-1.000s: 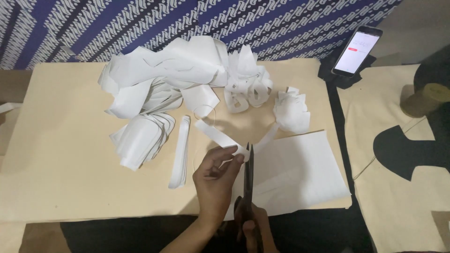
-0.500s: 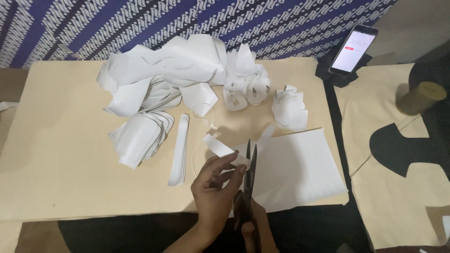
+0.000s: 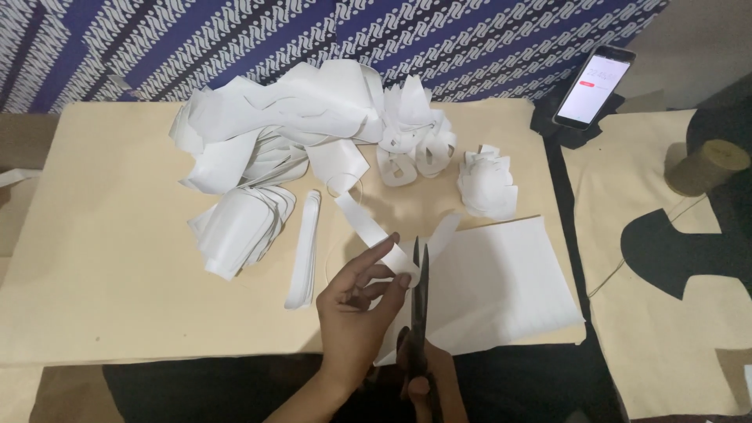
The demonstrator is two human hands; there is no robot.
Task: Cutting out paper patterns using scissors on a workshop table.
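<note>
My left hand (image 3: pixel 359 309) pinches a white paper strip (image 3: pixel 368 227) that curls up and away from a white sheet (image 3: pixel 501 290) lying on the tan board (image 3: pixel 102 258). My right hand (image 3: pixel 427 376) sits at the bottom edge, mostly behind the left one, and grips black scissors (image 3: pixel 419 301). The blades point away from me, slightly parted, at the sheet's left edge right beside my left fingertips.
Piles of cut white paper shapes (image 3: pixel 274 125) cover the board's far middle, with a stack of curved pieces (image 3: pixel 243 227), a narrow stack (image 3: pixel 304 247) and a small pile (image 3: pixel 487 182). A lit phone (image 3: pixel 593 86) and a cord spool (image 3: pixel 709 166) lie at the right.
The scissors have advanced along the sheet's edge and the freed strip has grown longer. My left hand has shifted with it, still pinching the strip.
</note>
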